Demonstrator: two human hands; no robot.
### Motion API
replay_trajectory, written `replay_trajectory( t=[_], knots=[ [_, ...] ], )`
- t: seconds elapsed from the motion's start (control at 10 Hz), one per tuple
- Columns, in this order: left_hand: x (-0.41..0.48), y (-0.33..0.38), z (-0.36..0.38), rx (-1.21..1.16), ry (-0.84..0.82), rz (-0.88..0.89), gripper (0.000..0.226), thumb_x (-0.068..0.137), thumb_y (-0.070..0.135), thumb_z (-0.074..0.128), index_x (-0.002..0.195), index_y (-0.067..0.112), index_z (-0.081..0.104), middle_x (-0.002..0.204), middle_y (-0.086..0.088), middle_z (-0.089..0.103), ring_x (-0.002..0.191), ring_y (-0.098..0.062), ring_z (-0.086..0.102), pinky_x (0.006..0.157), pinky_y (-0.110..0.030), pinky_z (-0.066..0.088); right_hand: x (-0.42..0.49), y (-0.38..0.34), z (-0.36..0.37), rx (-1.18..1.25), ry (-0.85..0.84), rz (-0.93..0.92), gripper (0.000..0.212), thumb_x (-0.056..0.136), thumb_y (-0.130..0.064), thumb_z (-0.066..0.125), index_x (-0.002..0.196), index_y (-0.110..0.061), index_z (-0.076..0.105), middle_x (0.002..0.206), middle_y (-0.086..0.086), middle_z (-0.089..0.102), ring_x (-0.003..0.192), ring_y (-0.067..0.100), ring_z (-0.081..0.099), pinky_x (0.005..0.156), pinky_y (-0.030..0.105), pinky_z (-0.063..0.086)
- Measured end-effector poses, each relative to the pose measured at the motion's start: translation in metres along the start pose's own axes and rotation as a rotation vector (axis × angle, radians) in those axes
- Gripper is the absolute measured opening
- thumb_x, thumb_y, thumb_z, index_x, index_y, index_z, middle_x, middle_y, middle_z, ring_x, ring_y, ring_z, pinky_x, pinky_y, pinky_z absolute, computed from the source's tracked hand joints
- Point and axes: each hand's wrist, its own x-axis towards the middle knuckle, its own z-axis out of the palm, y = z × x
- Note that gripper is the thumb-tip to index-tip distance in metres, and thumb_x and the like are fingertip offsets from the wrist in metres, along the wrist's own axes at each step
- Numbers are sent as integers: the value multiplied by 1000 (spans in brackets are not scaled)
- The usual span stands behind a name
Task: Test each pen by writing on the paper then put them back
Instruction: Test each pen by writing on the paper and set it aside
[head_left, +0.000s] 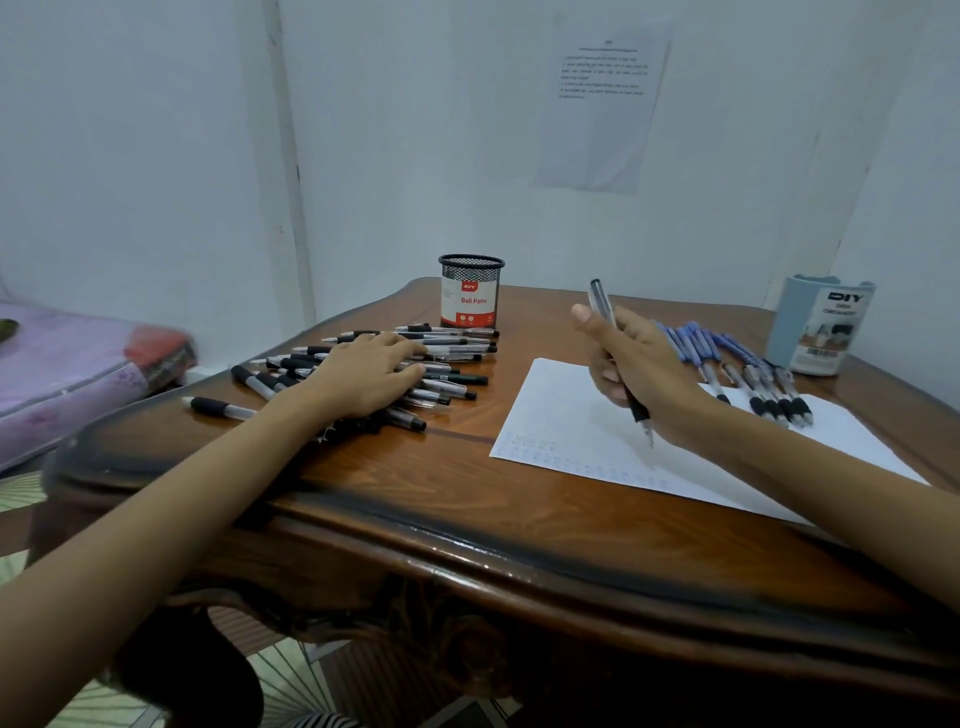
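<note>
My right hand (641, 371) grips a black-grip pen (601, 301) upright, tip down just above the white paper (561, 415), thumb raised near the pen's top. Faint scribbles mark the paper's near edge. My left hand (371, 374) rests flat, fingers spread, on a heap of black pens (452, 358) at the table's left. A row of blue pens (696, 340) and black-grip pens (779, 402) lies past my right hand, partly on the paper.
A black mesh cup (470, 291) labelled Ball Pens stands at the back centre of the wooden table (415, 483). A light blue organiser (821, 325) stands at the back right. A purple covered surface (67, 374) lies left of the table.
</note>
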Motion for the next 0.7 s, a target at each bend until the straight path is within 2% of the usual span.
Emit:
replay_trajectory(
  t=[0.1,0.2,0.3,0.5,0.6,0.7],
  knots=[
    [0,1,0,-2,-1,1,44,99,38,30,140,25,37,148,-4,34,134,-24,31,109,-43,27,0,3,-3,36,-22,33,30,95,-39,45,97,-10,53,46,-4,36,35,5,30,34,14,27],
    [0,2,0,-1,0,1,43,99,37,30,140,26,37,147,-4,35,134,-23,31,108,-42,27,1,3,-2,34,-5,111,35,95,-40,45,84,-9,58,43,-4,40,33,4,33,33,14,28],
    [0,1,0,4,3,0,43,99,37,30,140,26,37,147,-4,36,133,-23,32,108,-42,28,2,4,-2,-6,28,143,30,92,-35,52,79,-9,57,40,-5,42,32,3,33,33,13,27],
    [0,0,0,-4,2,4,43,99,37,31,139,26,37,147,-4,35,134,-23,32,109,-42,28,6,4,-5,-58,20,165,33,90,-36,56,72,-9,56,41,-3,41,32,4,32,33,13,26],
    [0,0,0,-4,6,1,42,99,36,31,139,26,37,148,-4,35,134,-23,31,109,-42,28,17,6,-24,-271,93,157,35,91,-35,58,74,-4,57,51,2,46,38,4,39,39,15,31],
    [1,0,1,-8,7,6,42,99,37,31,139,26,38,147,-4,35,134,-23,31,110,-43,28,26,15,-56,-635,80,169,24,91,-25,59,94,-1,62,56,7,52,43,11,42,38,16,34]
  ],
)
